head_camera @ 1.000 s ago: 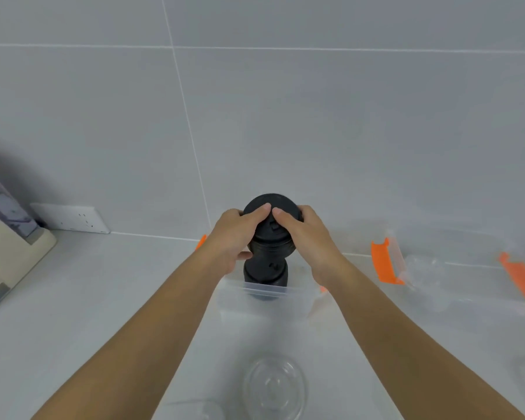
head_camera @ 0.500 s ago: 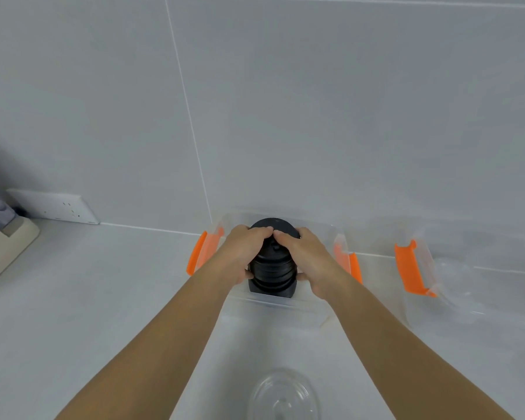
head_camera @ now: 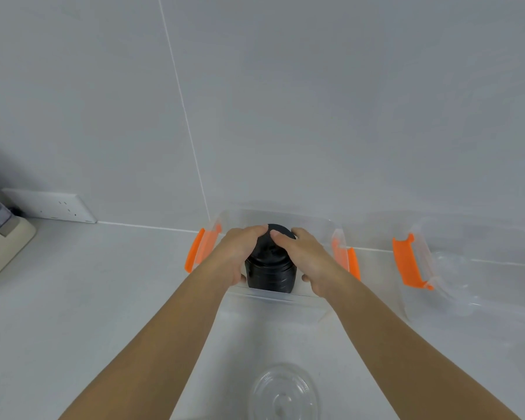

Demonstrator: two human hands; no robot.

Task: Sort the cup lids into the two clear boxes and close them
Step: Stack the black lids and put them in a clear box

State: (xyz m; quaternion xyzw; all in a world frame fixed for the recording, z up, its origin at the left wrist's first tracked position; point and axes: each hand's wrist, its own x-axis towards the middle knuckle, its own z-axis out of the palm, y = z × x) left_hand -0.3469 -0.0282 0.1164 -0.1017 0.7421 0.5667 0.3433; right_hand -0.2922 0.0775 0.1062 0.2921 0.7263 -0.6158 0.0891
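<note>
**Both hands hold a stack of black cup lids (head_camera: pixel 270 274) inside the clear box (head_camera: pixel 285 310).**

The left hand (head_camera: pixel 240 253) and right hand (head_camera: pixel 309 259) are clamped round the stack, fingertips meeting on top. The box stands at the worktop's (head_camera: pixel 88 298) back edge. I cannot tell whether the stack's base touches the floor of the box. Letting go unevenly could topple the tall stack, and spilled lids might stop the box from closing. Clear lids (head_camera: pixel 284 392) wait at the near edge.

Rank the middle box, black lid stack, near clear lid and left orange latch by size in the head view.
middle box
black lid stack and near clear lid: alike, lid nearer and cropped
left orange latch
</note>
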